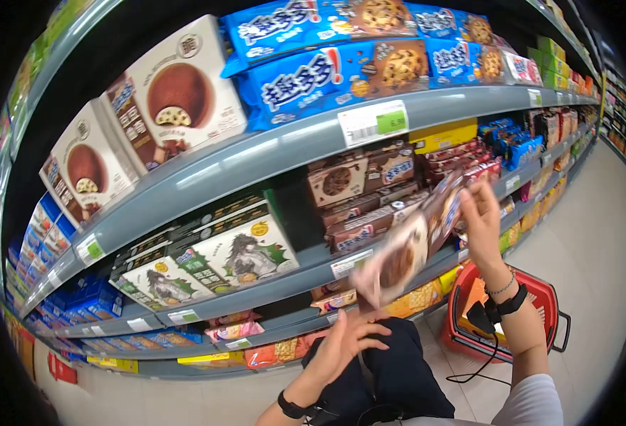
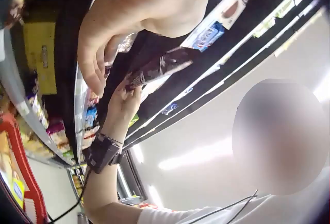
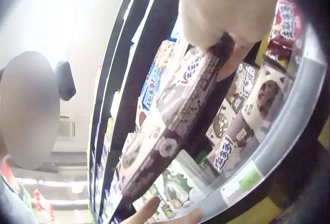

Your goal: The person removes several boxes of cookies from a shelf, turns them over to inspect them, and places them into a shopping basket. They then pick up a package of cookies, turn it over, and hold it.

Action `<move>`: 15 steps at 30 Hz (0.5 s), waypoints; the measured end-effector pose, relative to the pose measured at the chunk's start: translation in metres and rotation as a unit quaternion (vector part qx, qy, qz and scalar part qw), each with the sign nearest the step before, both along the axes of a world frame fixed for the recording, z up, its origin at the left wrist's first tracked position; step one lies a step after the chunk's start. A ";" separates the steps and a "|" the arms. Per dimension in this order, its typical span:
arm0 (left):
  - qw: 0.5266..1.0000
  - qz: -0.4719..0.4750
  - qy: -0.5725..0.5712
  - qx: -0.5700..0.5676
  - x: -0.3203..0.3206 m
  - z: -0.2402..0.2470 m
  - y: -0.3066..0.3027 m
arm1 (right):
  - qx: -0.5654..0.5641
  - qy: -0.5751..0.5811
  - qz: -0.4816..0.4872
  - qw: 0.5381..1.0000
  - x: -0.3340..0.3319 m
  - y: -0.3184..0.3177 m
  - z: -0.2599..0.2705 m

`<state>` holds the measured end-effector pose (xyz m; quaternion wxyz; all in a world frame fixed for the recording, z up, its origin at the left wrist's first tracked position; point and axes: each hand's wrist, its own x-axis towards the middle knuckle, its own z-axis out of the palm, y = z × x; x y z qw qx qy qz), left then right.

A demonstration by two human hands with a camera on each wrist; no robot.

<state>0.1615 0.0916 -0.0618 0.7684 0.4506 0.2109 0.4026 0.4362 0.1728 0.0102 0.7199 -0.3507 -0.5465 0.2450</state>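
My right hand [image 1: 480, 224] pinches one end of a long brown and cream cookie packet [image 1: 406, 255], which tilts down toward the left in front of the shelves and looks blurred in the head view. In the right wrist view, printed text and a cookie picture show along the packet [image 3: 170, 126], its top end between the thumb and fingers of the right hand [image 3: 227, 12]. Just below the packet's low end is my left hand [image 1: 345, 348], fingers loosely spread and holding nothing. Similar brown cookie packets [image 1: 369, 177] lie on the middle shelf behind.
A red shopping basket [image 1: 547, 302] stands on the floor at the right, with an orange package inside. Blue cookie bags [image 1: 298, 82] and white boxes [image 1: 185, 85] fill the upper shelf. White and green boxes [image 1: 242, 245] sit left of the brown packets. A black cable [image 1: 480, 378] hangs by the right wrist.
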 end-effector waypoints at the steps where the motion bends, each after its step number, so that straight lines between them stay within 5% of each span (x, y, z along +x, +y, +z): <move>1: 0.992 -0.063 -0.075 -0.079 0.007 -0.006 -0.002 | -0.037 0.002 0.054 0.998 -0.003 -0.013 -0.004; 3: 0.984 -0.140 -0.053 -0.091 0.027 0.004 -0.014 | -0.079 -0.055 0.129 0.987 -0.003 -0.020 -0.028; 7: 0.924 -0.296 -0.205 -0.131 0.050 -0.036 -0.020 | -0.119 -0.008 0.252 0.960 -0.019 -0.040 -0.062; 10: 0.965 -0.207 -0.117 -0.114 0.050 -0.041 -0.033 | -0.116 -0.009 0.176 0.978 -0.025 -0.065 -0.062; 12: 0.998 -0.034 0.035 -0.045 0.050 -0.034 -0.042 | -0.182 0.173 0.216 0.944 -0.027 -0.087 -0.070; 15: 0.998 0.009 0.054 -0.003 0.050 -0.036 -0.045 | -0.238 0.184 0.245 0.922 -0.028 -0.109 -0.110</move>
